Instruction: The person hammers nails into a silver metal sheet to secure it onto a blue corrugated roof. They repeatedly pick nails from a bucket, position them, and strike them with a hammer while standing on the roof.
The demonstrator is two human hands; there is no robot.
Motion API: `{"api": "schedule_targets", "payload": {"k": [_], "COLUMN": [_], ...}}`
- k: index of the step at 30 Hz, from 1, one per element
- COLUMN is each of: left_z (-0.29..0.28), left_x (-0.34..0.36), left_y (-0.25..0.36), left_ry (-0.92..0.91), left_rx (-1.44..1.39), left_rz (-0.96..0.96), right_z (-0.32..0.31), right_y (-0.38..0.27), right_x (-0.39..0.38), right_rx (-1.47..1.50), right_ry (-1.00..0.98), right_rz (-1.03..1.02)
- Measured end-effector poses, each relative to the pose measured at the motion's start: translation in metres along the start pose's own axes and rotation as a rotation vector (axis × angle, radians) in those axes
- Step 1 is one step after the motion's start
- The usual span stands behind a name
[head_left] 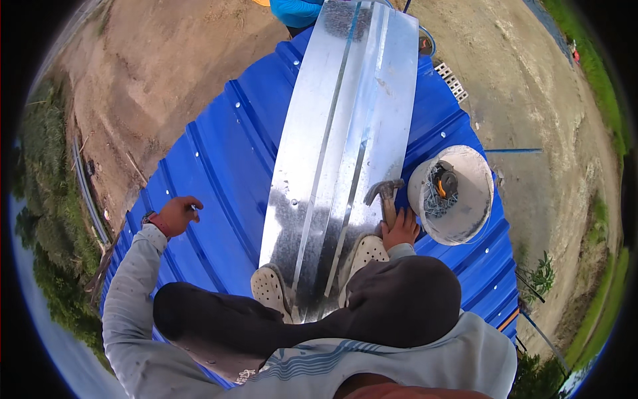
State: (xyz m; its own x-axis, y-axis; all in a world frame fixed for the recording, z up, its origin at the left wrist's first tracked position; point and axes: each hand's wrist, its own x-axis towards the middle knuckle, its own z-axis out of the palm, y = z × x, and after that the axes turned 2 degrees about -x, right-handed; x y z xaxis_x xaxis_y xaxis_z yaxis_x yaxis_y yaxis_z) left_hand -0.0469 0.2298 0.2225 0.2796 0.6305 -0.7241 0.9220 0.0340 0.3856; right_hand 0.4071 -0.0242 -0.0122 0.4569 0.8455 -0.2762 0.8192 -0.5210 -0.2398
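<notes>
My right hand (401,230) is around the handle of a claw hammer (388,199), low by my right shoe. The hammer's metal head rests over the right edge of a long silver metal sheet (332,153). Out to the left, above the blue ribbed roofing (226,166), my left hand (177,215) is closed with fingertips together. A tiny pale thing shows at those fingertips, too small to name. Just right of the hammer a whitish bucket (482,199) leans, holding loose screws or nails (438,203) and a black-and-orange tape measure (444,181).
My pale clogs (269,289) stand on the metal sheet. At its far end is another person in a blue garment (297,12). Screw heads dot the roofing ribs. Bare ground lies far below the roof edges, with perforated blocks (452,82) at the right edge.
</notes>
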Motion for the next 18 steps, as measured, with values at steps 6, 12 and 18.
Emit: {"api": "schedule_targets", "payload": {"k": [6,12,18], "left_z": [0.043,0.132,0.099], "left_x": [-0.057,-0.072,-0.052], "left_y": [-0.065,-0.046,0.026], "left_ry": [-0.119,-0.365,-0.433], "left_rx": [-0.399,-0.68,-0.737], "left_rz": [-0.593,-0.581,-0.57], "right_z": [-0.017,-0.001,-0.01], "right_y": [0.002,-0.008,-0.001], "right_x": [-0.003,-0.003,-0.002], "right_rx": [-0.065,-0.079,-0.158], "right_ry": [-0.014,-0.157,-0.191], "right_rz": [0.095,0.158,0.189]}}
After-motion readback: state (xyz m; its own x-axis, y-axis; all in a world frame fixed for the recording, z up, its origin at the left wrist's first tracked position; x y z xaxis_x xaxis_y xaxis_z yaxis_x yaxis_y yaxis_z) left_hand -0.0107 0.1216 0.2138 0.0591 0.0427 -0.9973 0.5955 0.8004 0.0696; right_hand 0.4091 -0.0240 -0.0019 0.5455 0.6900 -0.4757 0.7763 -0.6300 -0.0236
